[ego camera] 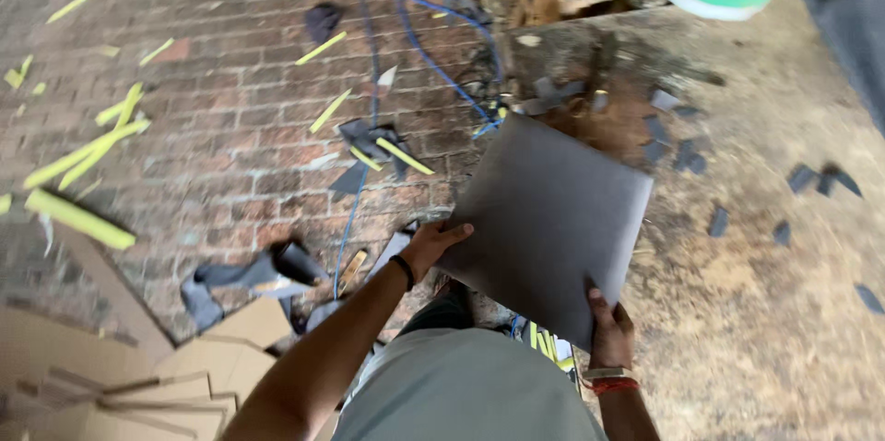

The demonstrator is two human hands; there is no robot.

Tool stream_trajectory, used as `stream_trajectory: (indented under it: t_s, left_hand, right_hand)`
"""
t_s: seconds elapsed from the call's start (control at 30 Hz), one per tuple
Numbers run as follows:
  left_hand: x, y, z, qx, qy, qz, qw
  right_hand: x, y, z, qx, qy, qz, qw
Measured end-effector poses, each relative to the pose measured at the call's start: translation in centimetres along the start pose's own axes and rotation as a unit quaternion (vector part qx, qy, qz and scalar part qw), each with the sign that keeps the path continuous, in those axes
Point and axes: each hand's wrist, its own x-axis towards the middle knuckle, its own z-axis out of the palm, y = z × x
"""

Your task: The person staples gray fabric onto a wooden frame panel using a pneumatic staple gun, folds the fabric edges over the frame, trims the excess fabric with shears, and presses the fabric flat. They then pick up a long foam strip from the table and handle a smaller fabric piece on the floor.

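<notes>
Brick floor (pixel 221 146), one grey square tile (pixel 548 224), left hand (pixel 433 246) and right hand (pixel 610 330) gripping its edges

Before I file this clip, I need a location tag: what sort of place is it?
Likely a rough workshop: a brick floor littered with yellow strips, grey offcuts and cardboard, both hands holding a grey sheet.

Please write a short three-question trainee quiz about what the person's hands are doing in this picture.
1. True or false: both the left hand and the right hand grip the flat grey square panel.
2. What floor lies under the scattered yellow strips? A) brick B) carpet C) tile
3. Fill in: a ___ cable runs across the floor.

Key: 1 true; 2 A; 3 blue
</notes>
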Motion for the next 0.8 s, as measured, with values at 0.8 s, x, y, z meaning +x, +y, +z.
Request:
stream_trajectory:
  t_s: [0.8]
  left_hand:
    - [-9.5,-13.8,-35.3,-0.446,0.342,0.115,0.819]
  right_hand:
    - [-2.3,-0.8,46.4,-0.294,-0.404,0.019,0.866]
